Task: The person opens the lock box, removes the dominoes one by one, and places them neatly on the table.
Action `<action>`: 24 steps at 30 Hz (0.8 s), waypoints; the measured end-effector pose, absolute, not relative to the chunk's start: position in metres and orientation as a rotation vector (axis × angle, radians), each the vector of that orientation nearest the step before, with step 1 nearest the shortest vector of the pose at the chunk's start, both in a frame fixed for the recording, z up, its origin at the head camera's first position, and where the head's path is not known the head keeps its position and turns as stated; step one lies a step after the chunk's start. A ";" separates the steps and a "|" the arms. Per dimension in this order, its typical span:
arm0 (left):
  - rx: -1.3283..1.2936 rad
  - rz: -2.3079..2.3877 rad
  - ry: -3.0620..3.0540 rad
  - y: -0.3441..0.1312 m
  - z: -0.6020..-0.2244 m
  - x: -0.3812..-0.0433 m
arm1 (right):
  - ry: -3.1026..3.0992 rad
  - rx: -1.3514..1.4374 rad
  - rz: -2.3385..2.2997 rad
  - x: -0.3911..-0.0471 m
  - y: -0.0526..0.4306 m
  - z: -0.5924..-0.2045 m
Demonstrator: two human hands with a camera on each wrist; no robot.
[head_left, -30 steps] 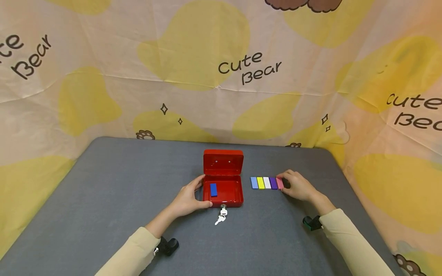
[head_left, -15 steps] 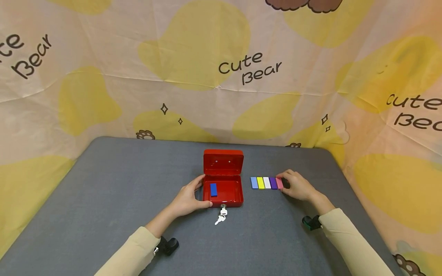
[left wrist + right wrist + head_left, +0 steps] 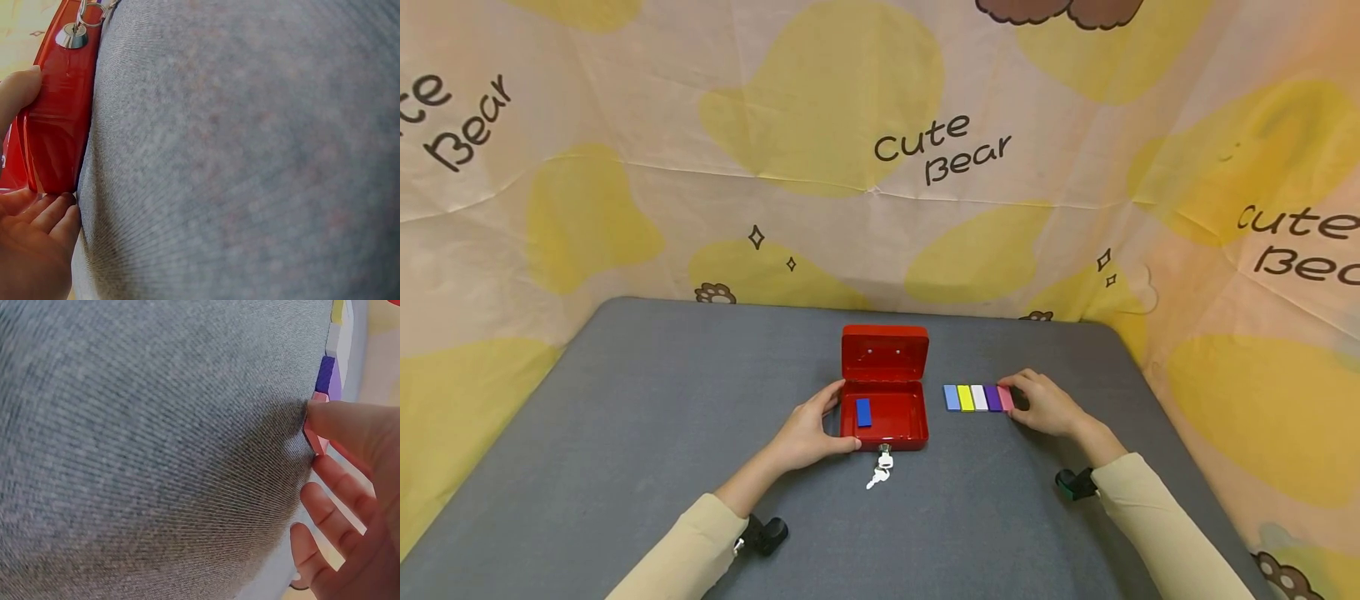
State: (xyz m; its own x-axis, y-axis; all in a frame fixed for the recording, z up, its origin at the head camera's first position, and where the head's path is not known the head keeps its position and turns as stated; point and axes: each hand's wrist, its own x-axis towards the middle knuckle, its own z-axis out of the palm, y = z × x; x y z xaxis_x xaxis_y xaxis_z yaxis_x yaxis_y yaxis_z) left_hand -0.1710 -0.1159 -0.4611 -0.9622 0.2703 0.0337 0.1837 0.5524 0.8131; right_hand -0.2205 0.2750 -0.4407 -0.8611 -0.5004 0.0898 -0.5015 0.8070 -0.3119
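A red metal cash box point(image 3: 900, 412) stands with its lid point(image 3: 885, 354) raised. One dark blue block point(image 3: 864, 412) lies inside on the left. My left hand point(image 3: 808, 432) holds the box at its front left corner, thumb on the front wall point(image 3: 62, 106) and fingers along the left side. To the right, my right hand point(image 3: 1047, 407) pinches a pink block point(image 3: 1005, 398) by its ends with thumb and index finger. That block ends a row of light blue point(image 3: 952, 398), yellow point(image 3: 966, 398), white point(image 3: 979, 398) and purple point(image 3: 992, 398) blocks; the other fingers stay spread.
Keys point(image 3: 880, 473) hang from the lock point(image 3: 72, 36) on the box front, over the grey tabletop point(image 3: 700, 400). A printed cloth point(image 3: 820, 100) surrounds the table's back and sides. Black wrist mounts point(image 3: 766, 535) sit by both sleeves.
The right hand and the pink block have shifted very slightly left, along with the row. The left hand and box stay as they were.
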 end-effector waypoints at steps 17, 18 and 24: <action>0.394 1.392 2.680 -0.116 -0.462 -0.171 | -2.896 0.827 0.658 -0.223 0.266 -0.432; 0.392 1.392 2.680 -0.116 -0.462 -0.171 | -2.887 0.828 0.660 -0.223 0.263 -0.431; 0.386 1.381 2.685 -0.116 -0.462 -0.171 | -2.802 0.868 0.665 -0.223 0.248 -0.428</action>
State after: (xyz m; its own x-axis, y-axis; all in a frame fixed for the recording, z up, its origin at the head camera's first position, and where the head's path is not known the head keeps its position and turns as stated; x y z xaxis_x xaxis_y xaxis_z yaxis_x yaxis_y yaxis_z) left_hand -0.1710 -0.1161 -0.4619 -0.9632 0.2672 0.0288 0.1788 0.5573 0.8109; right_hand -0.2230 0.2476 -0.4280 -0.8252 -0.5059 0.2512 -0.5648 0.7367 -0.3718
